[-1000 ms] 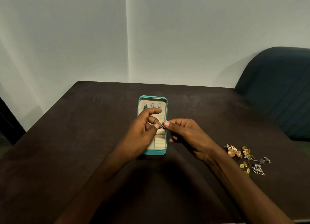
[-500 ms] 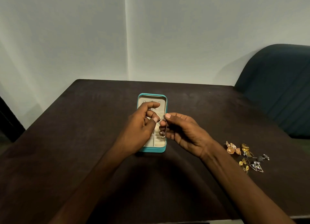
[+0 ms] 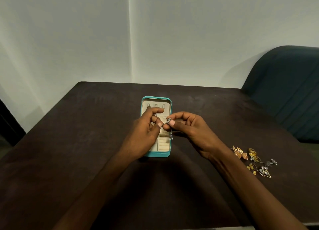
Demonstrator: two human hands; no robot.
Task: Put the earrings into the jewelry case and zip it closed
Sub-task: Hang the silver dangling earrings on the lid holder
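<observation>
A teal jewelry case [image 3: 156, 154] lies open on the dark table, its cream lining and ring rolls showing. Above it my right hand [image 3: 191, 131] pinches a small silver earring [image 3: 168, 120], whose dangling part [image 3: 171, 136] hangs over the case's right edge. My left hand [image 3: 146, 131] meets it from the left, thumb and fingertips pinching the same earring at its other end. A small earring [image 3: 148, 106] sits in the lid's top left slot. Both hands hide the middle of the case.
A heap of several gold and silver earrings [image 3: 253, 160] lies on the table [image 3: 86, 143] to the right of my right forearm. A dark teal chair [image 3: 290, 91] stands at the table's right side. A white wall runs behind.
My hands have stayed over the case. The earring's dangling part now hangs down below my right fingers, where a second ago it was bunched between the fingertips.
</observation>
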